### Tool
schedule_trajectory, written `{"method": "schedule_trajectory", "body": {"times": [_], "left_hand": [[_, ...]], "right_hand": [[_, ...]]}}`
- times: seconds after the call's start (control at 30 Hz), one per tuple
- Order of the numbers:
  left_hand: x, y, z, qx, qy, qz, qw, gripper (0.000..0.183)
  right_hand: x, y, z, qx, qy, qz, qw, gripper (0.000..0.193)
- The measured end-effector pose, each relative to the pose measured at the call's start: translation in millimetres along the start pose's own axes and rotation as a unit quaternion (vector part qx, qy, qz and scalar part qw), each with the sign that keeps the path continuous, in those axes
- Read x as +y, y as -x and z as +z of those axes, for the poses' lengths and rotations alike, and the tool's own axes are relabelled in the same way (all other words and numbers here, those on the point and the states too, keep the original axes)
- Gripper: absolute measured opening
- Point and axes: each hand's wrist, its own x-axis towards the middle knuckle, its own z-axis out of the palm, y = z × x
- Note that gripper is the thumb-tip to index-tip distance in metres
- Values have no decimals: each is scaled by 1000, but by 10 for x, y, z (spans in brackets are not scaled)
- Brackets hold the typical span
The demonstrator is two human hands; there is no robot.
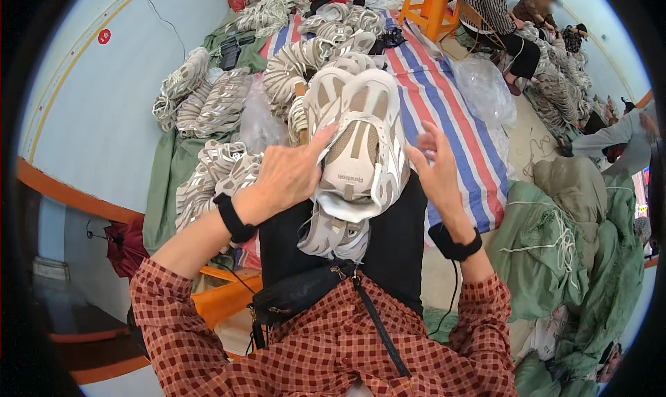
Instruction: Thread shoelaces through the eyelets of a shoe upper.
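Note:
A white and beige sneaker (355, 162) is over my lap, its toe pointing away and its tongue facing up. My left hand (288, 175) grips the left edge of its opening, thumb and forefinger along the upper. My right hand (438, 167) is at the shoe's right side, fingers apart and a little blurred, the thumb close to the upper; whether it touches cannot be made out. Another similar sneaker (325, 95) lies against it at the far left. More sneaker parts (336, 237) show beneath, between my legs. No lace is visible across the tongue.
Bundles of similar sneakers (215, 102) lie on green sheeting at the left. A striped tarp (451, 126) covers the floor ahead. Clear plastic bags (482, 88) and green sacks (541, 248) are at the right. People sit beyond, near an orange stool (437, 12).

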Motion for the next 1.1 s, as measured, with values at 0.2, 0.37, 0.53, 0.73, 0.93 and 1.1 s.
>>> {"method": "schedule_trajectory", "body": {"times": [0.2,0.37,0.53,0.73,0.93,1.1], "left_hand": [[-81,12,58,18,-18,-14,1000,68],[-142,114,83,34,-2,-57,998,65],[-24,67,167,49,7,-17,999,67],[-17,115,190,26,27,-60,998,72],[97,27,112,-3,38,-84,996,66],[440,52,64,135,-110,91,980,55]], "right_hand": [[-645,398,220,-64,241,-257,934,68],[-353,433,233,-65,255,-232,936,72],[-357,508,263,-102,312,-196,924,75],[-612,416,281,-121,331,-168,920,71],[-599,318,327,-68,370,-360,854,55],[-417,361,291,-65,232,-205,949,68]]}}
